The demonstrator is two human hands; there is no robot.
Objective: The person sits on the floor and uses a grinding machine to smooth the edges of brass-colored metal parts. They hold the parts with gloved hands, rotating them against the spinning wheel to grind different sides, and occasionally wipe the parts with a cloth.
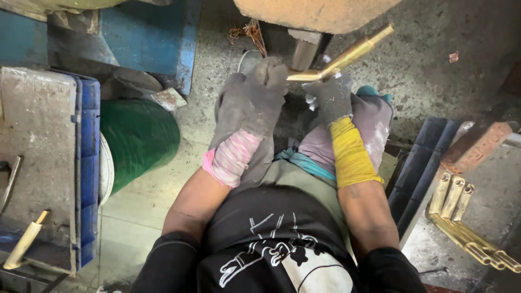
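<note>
**Gloved hands hold a bent brass tube up to a wheel**

Fingers (274,73) of the left hand (255,100), in a dirty grey work glove with a pink knitted cuff, are clenched around the near end of a bent, polished brass tube (342,58). The right hand (332,96), in a grey glove with a yellow knitted cuff, grasps the same tube just beside the bend, its fingers (328,82) curled up to the metal. From that bend the tube's long leg slants up and to the right, ending just under the rim of a large tan, dusty wheel (317,13) at the top of the view; whether the tube touches the wheel cannot be told.

Both forearms reach forward over the person's knees, which are covered in grey, stained trousers (374,116). A black printed shirt (271,239) fills the bottom of the picture.

On the right, well apart from the hands, a pile of similar bent brass tubes (461,217) lies on a grey table (429,244), with a reddish brick (475,146) just beyond them. On the left stands a green drum (141,135) lying on its side on the concrete floor (423,65), beside a blue crate (87,163) topped by a grey slab (35,141). A single dull brass tube (24,241) rests at the slab's near edge.
</note>
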